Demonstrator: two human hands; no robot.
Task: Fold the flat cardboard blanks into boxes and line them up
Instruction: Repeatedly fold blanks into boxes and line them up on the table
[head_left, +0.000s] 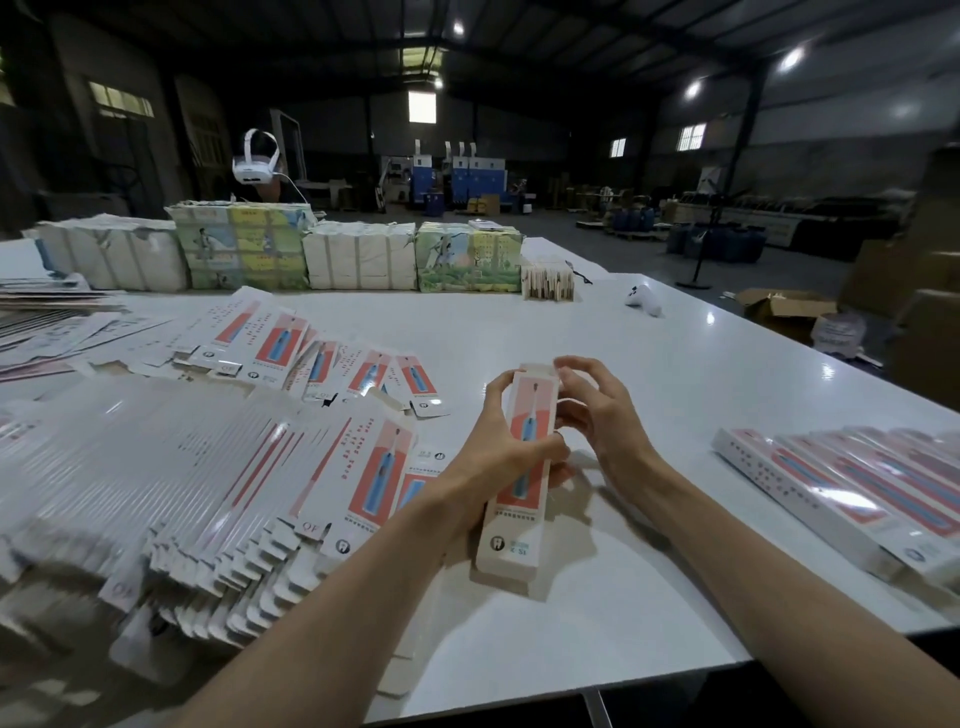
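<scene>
Left hand (497, 453), right hand (598, 411) hold box (531, 410) btwn blanks (218, 457) & boxed row (841, 486).

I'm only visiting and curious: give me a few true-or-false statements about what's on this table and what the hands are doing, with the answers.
1. The left hand and right hand are both on one box. True.
2. The flat blanks are heaped on the person's right. False: they lie on the left.
3. The finished boxes lie side by side at the right. True.
4. The table is dark wood. False: it is white and glossy.
</scene>
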